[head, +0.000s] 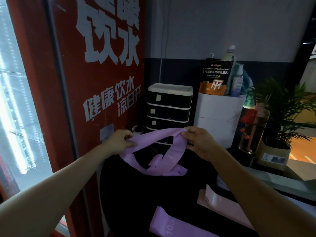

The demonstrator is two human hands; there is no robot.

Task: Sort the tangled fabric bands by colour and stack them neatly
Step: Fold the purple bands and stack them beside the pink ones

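Over dark table (153, 194), L hand (118, 141) & R hand (199, 141) pinch purple band (153, 139).

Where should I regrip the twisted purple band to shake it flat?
Probably keep the top edge, where the left hand and right hand already pinch the purple band. Its loops hang twisted below, so pinch from above and move the hands apart along that edge to let the twist drop out.

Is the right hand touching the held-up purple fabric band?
Touching. The head view shows the right hand pinching the purple fabric band's upper edge.
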